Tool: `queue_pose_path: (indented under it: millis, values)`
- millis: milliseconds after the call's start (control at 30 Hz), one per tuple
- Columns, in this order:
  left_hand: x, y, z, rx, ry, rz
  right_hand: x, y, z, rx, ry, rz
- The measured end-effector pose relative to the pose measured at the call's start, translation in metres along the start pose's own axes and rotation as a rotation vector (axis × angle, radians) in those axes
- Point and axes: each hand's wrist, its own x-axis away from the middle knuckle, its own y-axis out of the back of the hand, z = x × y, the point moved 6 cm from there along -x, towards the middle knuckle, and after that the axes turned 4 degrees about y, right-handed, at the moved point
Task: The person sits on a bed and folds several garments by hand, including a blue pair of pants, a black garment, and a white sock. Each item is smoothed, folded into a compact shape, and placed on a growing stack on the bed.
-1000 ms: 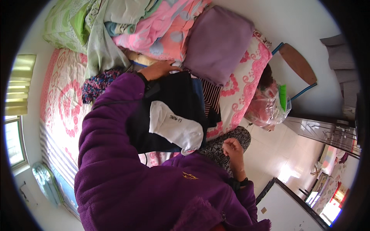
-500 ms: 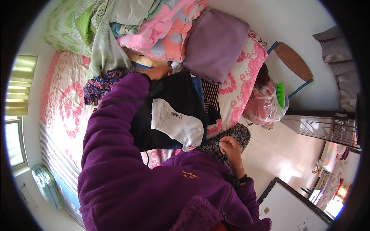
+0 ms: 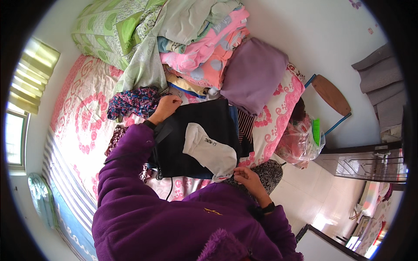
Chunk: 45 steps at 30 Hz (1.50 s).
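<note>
A white ankle sock (image 3: 210, 150) with dark lettering lies across a folded black garment (image 3: 178, 145) in front of me. Curled fingers bring my right hand (image 3: 249, 179) to the sock's near end, where they seem to pinch its edge. My left hand (image 3: 165, 108) is over the garment's far left corner, fingers drawn together; anything between them is hidden. Beside that hand lies a crumpled cloth with a blue and pink floral print (image 3: 135, 102). A striped dark cloth (image 3: 246, 130) shows from under the garment's right side.
Piled bedding stands at the back: a green patterned bundle (image 3: 109, 32), a pink quilt (image 3: 196, 56) and a folded purple blanket (image 3: 257, 74). Right of the bed are a clear plastic bag (image 3: 300, 143), a green brush (image 3: 316, 130) and a chair (image 3: 331, 95). A dark cord (image 3: 170, 187) hangs near my lap.
My left hand has drawn back from the far edge of the garment toward its left corner. My right hand has moved left to the sock's near end. The view has shifted.
</note>
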Motion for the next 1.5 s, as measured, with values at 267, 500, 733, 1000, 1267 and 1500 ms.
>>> queue_pose_path:
  millis: [267,500,733,1000,1267,1500]
  values:
    - [-0.105,-0.098,0.050,-0.047,0.269,0.417,0.107,0.172,-0.034,0.072,0.018,-0.787]
    - [-0.154,-0.123,0.085,-0.595,-0.200,0.545,0.200,0.240,-0.173,0.669,-0.628,-0.965]
    - [-0.132,-0.105,0.063,-0.171,0.205,0.556,0.179,0.249,-0.159,0.745,-0.502,-0.848]
    - [-0.077,-0.055,-0.007,-0.302,-0.138,0.226,0.180,0.221,-0.138,0.889,-0.598,-1.031]
    - [0.008,-0.003,-0.069,0.011,-0.258,-0.098,0.147,0.175,-0.119,0.503,-0.292,-0.833]
    - [0.121,-0.010,-0.100,-0.322,-0.133,-0.012,0.061,0.089,0.028,0.406,0.414,-0.766]
